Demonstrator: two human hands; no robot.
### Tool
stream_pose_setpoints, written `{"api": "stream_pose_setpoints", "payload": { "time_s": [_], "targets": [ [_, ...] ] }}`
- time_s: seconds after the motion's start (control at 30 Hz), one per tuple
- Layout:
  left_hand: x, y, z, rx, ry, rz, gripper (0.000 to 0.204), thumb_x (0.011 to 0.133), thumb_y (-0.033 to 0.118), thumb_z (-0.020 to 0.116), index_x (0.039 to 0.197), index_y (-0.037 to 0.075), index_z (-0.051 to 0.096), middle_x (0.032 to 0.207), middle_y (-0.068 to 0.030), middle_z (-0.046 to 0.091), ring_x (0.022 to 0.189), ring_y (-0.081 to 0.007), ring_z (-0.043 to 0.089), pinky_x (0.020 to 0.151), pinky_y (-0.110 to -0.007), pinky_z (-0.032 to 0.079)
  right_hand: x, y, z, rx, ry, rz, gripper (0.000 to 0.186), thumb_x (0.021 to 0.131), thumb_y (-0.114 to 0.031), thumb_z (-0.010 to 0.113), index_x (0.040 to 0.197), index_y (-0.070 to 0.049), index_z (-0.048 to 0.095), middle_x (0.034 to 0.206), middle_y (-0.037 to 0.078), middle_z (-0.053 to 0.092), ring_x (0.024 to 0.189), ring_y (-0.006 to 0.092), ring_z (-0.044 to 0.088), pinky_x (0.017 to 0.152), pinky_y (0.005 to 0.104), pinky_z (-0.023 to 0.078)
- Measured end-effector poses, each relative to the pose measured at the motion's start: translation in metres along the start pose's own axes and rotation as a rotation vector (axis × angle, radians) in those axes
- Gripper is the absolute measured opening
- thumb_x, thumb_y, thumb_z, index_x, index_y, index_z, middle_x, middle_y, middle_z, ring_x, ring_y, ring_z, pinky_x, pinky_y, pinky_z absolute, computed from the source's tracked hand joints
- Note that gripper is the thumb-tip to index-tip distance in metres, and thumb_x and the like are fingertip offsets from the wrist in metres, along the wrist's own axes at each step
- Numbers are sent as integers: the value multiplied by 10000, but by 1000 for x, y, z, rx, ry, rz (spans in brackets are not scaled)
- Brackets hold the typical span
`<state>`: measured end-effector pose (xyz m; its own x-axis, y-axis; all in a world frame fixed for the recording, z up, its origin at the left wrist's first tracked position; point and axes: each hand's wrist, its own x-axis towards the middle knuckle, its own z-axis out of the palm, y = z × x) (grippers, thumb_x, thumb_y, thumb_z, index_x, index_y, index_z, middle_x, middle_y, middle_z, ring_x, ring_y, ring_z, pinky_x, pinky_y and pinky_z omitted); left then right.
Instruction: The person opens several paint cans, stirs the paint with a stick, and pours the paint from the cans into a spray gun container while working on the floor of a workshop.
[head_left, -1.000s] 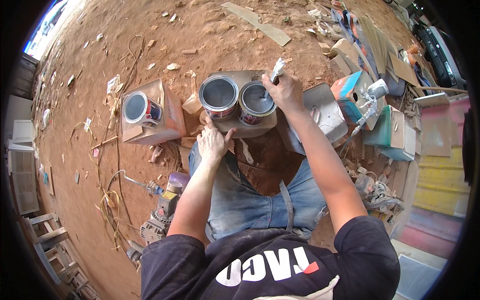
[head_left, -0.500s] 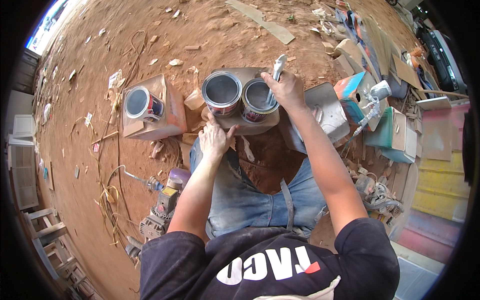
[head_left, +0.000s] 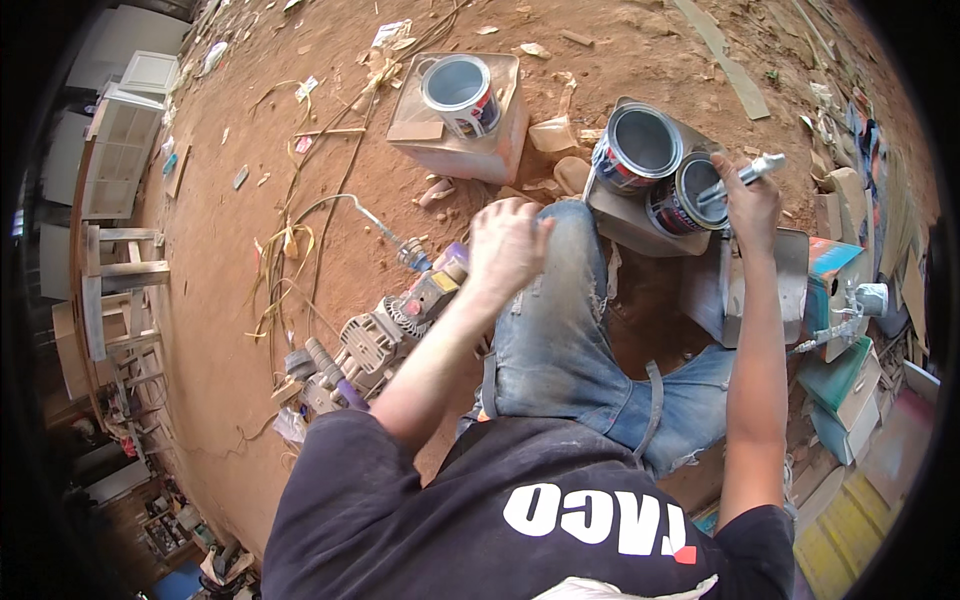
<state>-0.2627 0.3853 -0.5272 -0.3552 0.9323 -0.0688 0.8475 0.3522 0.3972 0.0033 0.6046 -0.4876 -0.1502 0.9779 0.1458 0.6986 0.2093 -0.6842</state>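
My right hand grips a grey, paint-smeared tool with a long handle. The tool slants down into the smaller paint can, which holds grey paint; its lower end is in the can and its exact kind cannot be told. Touching that can on the left is a larger open can of grey paint. Both stand on a dusty box-like metal tin. My left hand is over the ground beside my left knee, holding nothing, with fingers loosely bent and thumb apart.
A third open can stands on another square tin at the far left. By my left forearm lies a dusty motor-driven machine with a hose. Right of my right arm are a teal-orange tin and a spray gun. Cords cross the dirt floor.
The view has swung left, so the cans appear farther right. My left hand has come away from the larger can's base to beside my knee. The tool now leans more to the right.
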Motion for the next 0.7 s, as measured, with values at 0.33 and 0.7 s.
{"api": "stream_pose_setpoints", "payload": {
  "time_s": [0.33,0.7],
  "targets": [
    [-38,-182,-105,191,-815,-509,519,1038,467,430,1126,34,703,1104,-225,703,1072,-367,661,918,-466,497,2,11,-19,-106,-44,19,462,879,-499,731,852,-40,685,683,70,646,658,206,621,673,367,482],
    [-43,-239,-50,-422,-1023,-318,579,1039,482,474,1369,17,572,1352,-124,621,1235,-230,568,1089,-386,401,9,10,-18,-163,-24,42,395,903,-440,698,897,-45,685,760,135,690,742,290,684,701,418,492]
  ]
}}
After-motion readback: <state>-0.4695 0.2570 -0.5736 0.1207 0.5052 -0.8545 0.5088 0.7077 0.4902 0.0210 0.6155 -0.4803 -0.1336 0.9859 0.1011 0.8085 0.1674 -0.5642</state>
